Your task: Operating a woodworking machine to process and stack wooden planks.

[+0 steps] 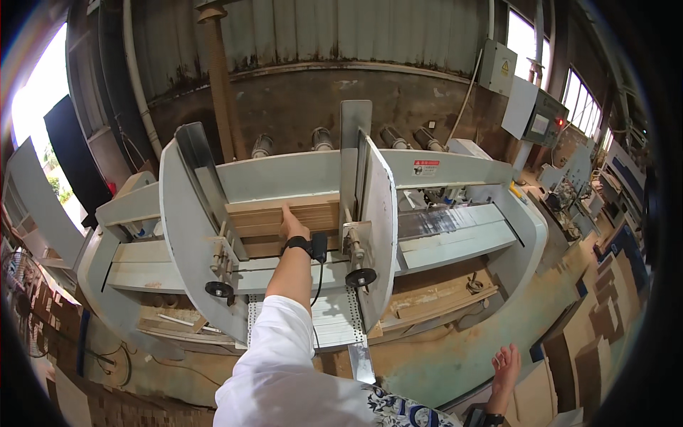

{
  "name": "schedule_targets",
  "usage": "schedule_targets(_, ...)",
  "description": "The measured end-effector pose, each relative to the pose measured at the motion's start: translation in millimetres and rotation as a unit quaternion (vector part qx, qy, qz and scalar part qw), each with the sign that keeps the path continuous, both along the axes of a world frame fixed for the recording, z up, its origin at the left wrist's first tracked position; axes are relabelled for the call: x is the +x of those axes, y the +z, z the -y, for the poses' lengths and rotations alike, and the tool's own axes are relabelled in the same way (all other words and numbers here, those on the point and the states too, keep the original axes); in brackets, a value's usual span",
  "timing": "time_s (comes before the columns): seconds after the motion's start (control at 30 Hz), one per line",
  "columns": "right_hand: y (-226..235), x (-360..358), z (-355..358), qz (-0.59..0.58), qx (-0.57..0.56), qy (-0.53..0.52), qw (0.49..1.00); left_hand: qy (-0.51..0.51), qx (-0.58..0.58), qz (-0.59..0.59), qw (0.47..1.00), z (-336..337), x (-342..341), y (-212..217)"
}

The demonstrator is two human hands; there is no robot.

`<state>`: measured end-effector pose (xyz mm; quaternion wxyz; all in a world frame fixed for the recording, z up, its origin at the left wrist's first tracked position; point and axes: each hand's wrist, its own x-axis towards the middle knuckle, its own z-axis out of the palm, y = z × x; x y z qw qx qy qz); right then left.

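Note:
My left hand (292,225) reaches into the middle bay of a large pale green machine (277,171). It rests against a stack of long brown wooden strips (252,219), one finger stretched up along it; the other fingers are partly hidden. The strips lie flat between two upright curved side plates (380,206). A black wrist strap with a small black box (319,246) and cable sits on my left wrist. My right hand (506,366) hangs at the lower right, fingers spread and holding nothing, near stacked boards (555,388).
Black handwheels (361,277) stick out from the side plates near my left forearm. A perforated metal bed (334,313) lies under the arm. Below the right wing is a wooden shelf (441,295). A control box (546,119) with a screen stands at the back right.

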<state>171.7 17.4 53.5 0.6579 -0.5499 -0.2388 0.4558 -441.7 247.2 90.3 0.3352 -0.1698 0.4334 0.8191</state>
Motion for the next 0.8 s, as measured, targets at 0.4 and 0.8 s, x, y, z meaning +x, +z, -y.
schedule_targets(0.4, -28, -43, -31, -0.01, -0.051, 0.149, 0.988, -0.221, -0.072, -0.146, 0.961, 107, 44, -36)
schedule_targets(0.8, -118, -153, 101, 0.114, -0.446, 0.718, 0.523, -0.78, -0.062, -0.425, 0.455, 531, 134, -295)
